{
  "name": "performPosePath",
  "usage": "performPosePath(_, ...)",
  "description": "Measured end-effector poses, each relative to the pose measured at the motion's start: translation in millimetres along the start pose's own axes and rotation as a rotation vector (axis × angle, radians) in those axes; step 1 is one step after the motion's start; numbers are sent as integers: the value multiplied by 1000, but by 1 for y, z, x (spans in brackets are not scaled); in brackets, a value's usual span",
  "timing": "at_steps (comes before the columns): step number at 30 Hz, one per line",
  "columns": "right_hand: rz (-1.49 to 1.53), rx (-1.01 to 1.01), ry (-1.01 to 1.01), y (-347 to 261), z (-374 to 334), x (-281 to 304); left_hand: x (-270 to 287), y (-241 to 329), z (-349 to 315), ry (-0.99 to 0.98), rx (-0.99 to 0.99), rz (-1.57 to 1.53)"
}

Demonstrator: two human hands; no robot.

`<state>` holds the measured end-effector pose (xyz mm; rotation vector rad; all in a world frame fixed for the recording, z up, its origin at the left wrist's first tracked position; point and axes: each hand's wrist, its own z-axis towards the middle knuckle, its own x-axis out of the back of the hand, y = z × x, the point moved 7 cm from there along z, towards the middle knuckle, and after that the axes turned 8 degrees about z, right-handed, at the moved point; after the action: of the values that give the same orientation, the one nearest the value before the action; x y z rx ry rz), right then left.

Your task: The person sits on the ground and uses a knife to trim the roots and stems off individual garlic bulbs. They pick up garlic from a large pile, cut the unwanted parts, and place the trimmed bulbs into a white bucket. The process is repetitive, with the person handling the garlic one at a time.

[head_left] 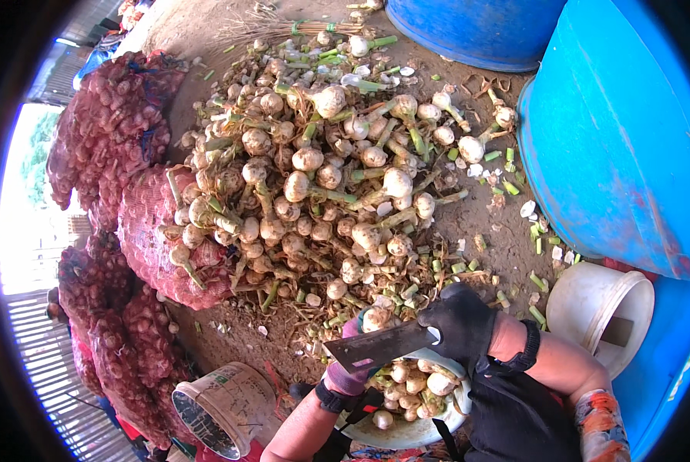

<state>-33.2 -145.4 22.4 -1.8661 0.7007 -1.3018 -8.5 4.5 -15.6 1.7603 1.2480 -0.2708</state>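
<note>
Right hand: black glove with wrist strap, fingers closed in a firm grip, bare forearm entering from the lower right, patterned sleeve at the elbow. Left hand: purple glove, fingers curled shut, largely hidden, bare forearm rising from the lower edge.

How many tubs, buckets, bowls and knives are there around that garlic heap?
Blue tubs: 2
White buckets: 2
Bowl of trimmed garlic: 1
Knife: 1
Total: 6
</note>
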Motion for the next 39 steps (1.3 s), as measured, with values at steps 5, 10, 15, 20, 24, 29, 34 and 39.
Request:
performPosePath(5,74,36,49,15,-3,-10,-15,6,-5,-48,-294,1049)
performPosePath(10,19,-280,167,102,-23,-20,-55,22,4,-137,-4,502)
performPosePath(15,420,-222,358,68,-19,7,-22,25,13,172,-76,-28)
performPosePath(20,701,-209,152,35,-11,-9,-27,36,29,292,-309,-463)
performPosePath(24,995,-547,191,52,-12,-13,-19,28,25,166,-262,-479)
performPosePath(29,764,-273,256,55,-8,9,-12,25,11,156,80,320)
performPosePath(34,497,-247,241,51,-3,22,-10,-1,16,156,222,450)
performPosePath(39,664,-150,228,39,-11,17,6,4,15,294,163,435)
